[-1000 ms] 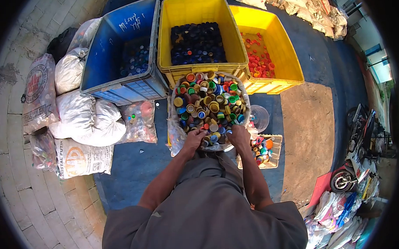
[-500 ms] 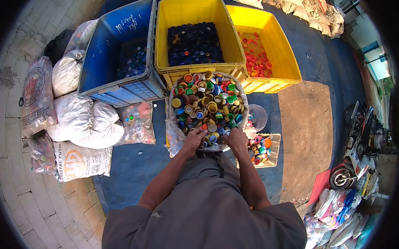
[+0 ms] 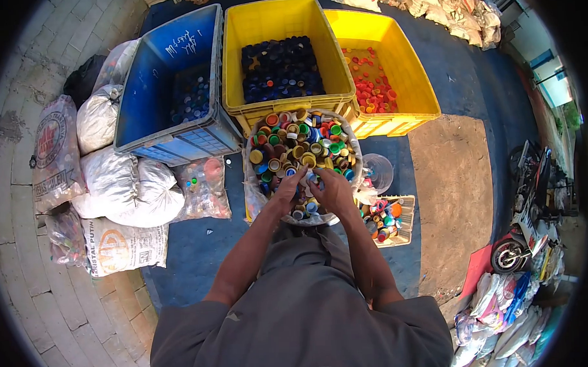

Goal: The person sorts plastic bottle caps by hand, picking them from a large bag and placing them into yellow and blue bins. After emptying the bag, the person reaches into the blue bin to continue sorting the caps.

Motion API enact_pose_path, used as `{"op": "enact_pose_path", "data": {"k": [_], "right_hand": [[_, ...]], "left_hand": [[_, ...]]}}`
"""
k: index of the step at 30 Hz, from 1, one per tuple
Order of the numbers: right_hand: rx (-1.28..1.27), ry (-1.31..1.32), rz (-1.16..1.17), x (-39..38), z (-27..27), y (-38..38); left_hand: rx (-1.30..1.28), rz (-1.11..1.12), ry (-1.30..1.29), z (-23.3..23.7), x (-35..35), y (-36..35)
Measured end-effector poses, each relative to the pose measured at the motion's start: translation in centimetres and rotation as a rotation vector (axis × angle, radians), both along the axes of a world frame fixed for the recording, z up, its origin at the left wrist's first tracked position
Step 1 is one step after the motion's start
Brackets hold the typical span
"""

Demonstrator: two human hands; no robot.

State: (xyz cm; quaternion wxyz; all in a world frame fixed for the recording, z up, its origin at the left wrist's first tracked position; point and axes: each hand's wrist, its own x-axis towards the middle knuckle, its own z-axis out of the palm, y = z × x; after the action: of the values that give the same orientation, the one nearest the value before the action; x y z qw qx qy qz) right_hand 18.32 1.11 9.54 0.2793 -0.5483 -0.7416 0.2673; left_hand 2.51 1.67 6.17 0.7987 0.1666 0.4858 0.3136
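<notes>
The left hand [image 3: 285, 191] and right hand [image 3: 334, 190] meet ahead, nearly touching (palms down).

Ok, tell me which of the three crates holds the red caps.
The right-hand yellow crate: its floor is scattered with red caps. The middle yellow crate holds dark caps, and the blue crate holds bluish ones.

Bright, even daylight fills the scene; colours are saturated and shadows soft and short, pooling inside the blue crate [image 3: 174, 90]; a strong fisheye bends the paving and crates toward the edges; black vignette rings the corners; the centre is sharp, the rim slightly smeared and softer.
</notes>
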Motion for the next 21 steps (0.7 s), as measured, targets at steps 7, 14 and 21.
{"op": "enact_pose_path", "data": {"k": [7, 14, 21], "right_hand": [[0.044, 0.019, -0.014, -0.6, -0.3, 1.2], [0.174, 0.143, -0.087, -1.2, -2.2, 1.6], [0.123, 0.398, -0.1, -0.5, -2.8, 2.1]], "left_hand": [[0.001, 0.099, -0.011, -0.6, -0.2, 1.1], [-0.004, 0.111, 0.084, 1.0, 0.2, 1.6], [0.051, 0.136, 0.033, 2.5, 0.4, 1.4]]}}
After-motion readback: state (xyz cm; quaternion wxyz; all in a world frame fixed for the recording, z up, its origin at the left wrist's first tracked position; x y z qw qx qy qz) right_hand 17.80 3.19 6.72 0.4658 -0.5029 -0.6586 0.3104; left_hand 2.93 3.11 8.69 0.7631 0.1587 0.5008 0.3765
